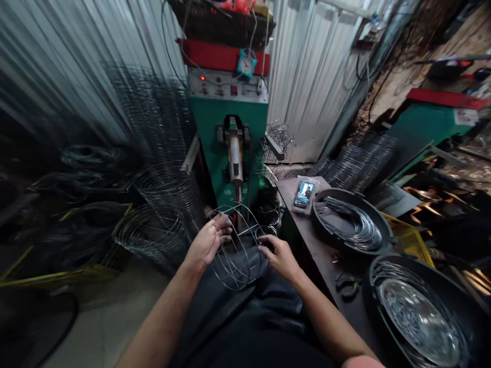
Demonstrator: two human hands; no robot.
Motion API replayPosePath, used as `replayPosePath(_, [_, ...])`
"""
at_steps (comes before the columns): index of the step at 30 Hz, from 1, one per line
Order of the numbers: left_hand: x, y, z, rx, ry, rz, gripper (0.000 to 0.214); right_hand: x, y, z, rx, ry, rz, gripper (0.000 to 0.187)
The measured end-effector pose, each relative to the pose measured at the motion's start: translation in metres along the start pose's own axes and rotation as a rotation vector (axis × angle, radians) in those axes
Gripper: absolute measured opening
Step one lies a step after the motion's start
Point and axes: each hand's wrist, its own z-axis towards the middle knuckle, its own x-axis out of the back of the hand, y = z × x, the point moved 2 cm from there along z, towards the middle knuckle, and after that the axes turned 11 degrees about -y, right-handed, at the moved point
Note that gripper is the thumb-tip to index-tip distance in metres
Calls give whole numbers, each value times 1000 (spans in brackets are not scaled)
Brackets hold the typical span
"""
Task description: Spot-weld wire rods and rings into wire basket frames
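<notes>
A round wire frame (pixel 238 261) of thin metal rods is held between my hands, above my lap and in front of the green spot welder (pixel 207 148). On its left side, my left hand (pixel 210 240) pinches the rods with curled fingers. My right hand (pixel 279 254) grips the right edge between thumb and fingers. The frame's upper end lies close to the welder's lower electrode (pixel 238 193); whether they touch, I cannot tell.
Tall stacks of wire rings (pixel 164 189) stand at my left. On the bench (pixel 303 230) to my right are a phone (pixel 304 194), pliers (pixel 348 286), a black tray (pixel 318 225) of wire rings and a second tray (pixel 378 317) holding a metal bowl (pixel 420 322).
</notes>
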Motion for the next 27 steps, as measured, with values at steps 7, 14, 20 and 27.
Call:
replayPosePath(7, [14,-1,11,30,22,18,27,-6,9,27,-169,-219,175,21])
replayPosePath(14, [20,-13,8,-117,120,145,64,-31,1,32,-212,-405,555,21])
replayPosePath(20, [24,-49,3,-19,178,265,61,-49,19,21,-236,-350,570,23])
replayPosePath(27, [20,-61,-5,161,131,409,51,9,51,-10,-146,-57,96,36])
